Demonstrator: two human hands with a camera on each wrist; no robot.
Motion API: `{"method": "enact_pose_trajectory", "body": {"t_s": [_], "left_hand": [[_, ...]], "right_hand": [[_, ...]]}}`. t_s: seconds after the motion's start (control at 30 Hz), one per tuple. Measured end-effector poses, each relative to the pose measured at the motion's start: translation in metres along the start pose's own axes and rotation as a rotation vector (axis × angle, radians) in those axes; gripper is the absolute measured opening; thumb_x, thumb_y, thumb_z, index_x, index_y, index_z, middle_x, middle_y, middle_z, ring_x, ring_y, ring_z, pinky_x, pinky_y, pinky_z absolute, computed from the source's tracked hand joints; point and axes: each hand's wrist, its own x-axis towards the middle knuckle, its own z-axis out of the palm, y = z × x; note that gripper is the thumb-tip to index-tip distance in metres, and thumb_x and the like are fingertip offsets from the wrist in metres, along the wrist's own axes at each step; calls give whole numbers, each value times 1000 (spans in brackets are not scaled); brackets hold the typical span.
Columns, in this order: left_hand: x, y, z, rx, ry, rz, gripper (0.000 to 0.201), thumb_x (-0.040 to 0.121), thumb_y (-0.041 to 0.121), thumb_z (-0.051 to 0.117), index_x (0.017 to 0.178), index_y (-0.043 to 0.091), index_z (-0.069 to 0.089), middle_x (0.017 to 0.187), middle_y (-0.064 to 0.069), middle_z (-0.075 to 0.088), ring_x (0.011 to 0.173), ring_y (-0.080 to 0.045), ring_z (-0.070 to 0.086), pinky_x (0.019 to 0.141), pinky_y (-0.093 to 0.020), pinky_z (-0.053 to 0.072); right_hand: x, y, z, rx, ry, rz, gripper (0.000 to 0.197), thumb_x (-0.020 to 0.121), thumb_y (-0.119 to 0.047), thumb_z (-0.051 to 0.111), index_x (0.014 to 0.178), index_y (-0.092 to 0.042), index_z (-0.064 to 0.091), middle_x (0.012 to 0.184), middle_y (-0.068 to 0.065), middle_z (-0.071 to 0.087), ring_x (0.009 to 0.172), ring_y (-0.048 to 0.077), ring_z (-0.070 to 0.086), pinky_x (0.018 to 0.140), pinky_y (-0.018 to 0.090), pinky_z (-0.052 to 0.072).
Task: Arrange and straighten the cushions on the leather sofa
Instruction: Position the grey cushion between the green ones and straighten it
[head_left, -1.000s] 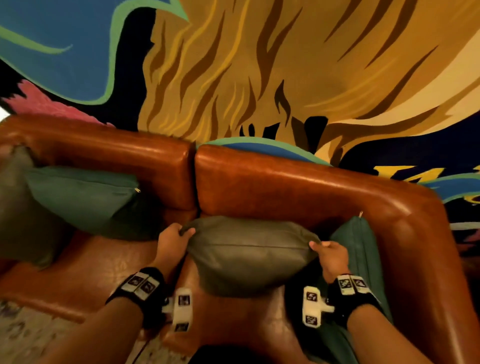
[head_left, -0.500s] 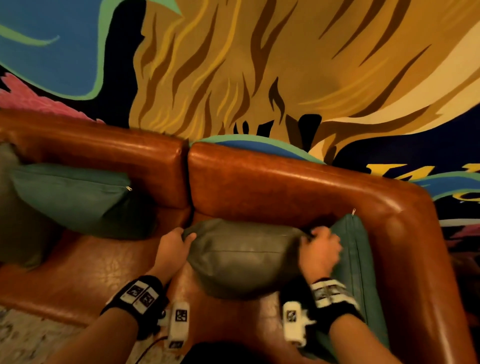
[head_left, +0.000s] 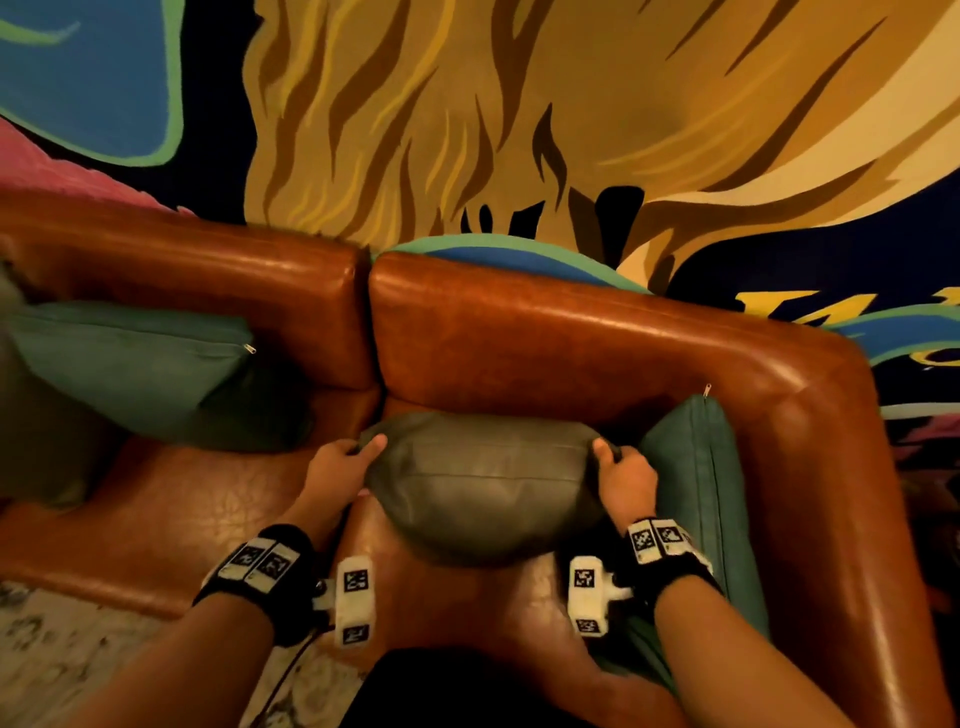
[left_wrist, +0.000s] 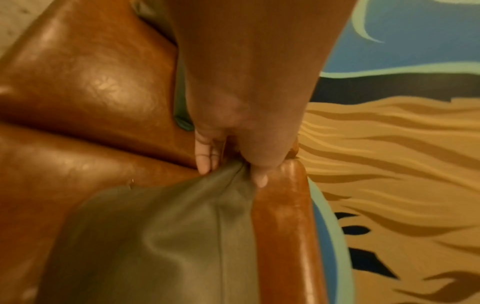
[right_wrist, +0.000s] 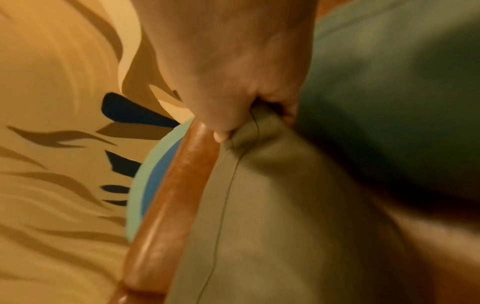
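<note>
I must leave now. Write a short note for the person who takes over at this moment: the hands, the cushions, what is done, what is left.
Left hand and right hand each pinch an upper corner of the grey-green cushion.
It stands on the sofa seat against the backrest.
A teal cushion leans in the right corner; another teal cushion lies tilted on the left.
Done: nothing is released yet.
Left: settle and release this cushion, probably then straighten the left one.
</note>
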Motion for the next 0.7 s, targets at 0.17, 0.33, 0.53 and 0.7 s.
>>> {"method": "enact_pose_trajectory", "body": {"t_s": [0.17, 0.33, 0.53, 0.7], "left_hand": [[-14, 19, -36, -96, 51, 25, 19, 92, 17, 69, 74, 9, 69, 62, -6, 66, 41, -2, 59, 42, -14, 45], [-12, 38, -45, 213, 105, 95, 32, 88, 28, 72, 70, 2, 69, 59, -9, 68, 54, -20, 67, 56, -38, 59], [-68, 138, -11, 607, 135, 559, 48, 77, 48, 56, 61, 3, 61, 65, -15, 66, 66, -27, 63, 59, -33, 36], [-87, 134, 45, 570, -422, 781, 39, 91, 52, 55, 124, 33, 64, 133, 1, 65, 123, -15, 58, 102, -35, 44]], "right_hand": [[-13, 8, -28, 100, 139, -243, 46, 89, -37, 72, 67, -2, 52, 58, 14, 54, 56, 23, 48, 53, 23, 30], [-14, -2, -13, -126, 6, -139, 33, 83, -36, 78, 89, -7, 64, 91, 18, 64, 91, 39, 62, 75, 38, 43], [-123, -82, 14, -4, -260, -685, 123, 61, -94, 54, 158, -24, 24, 140, -1, 33, 130, 14, 32, 114, 31, 31], [-99, -61, 15, 404, 73, -485, 11, 86, -18, 70, 85, -28, 64, 82, -9, 67, 78, 7, 63, 75, 32, 47]]}}
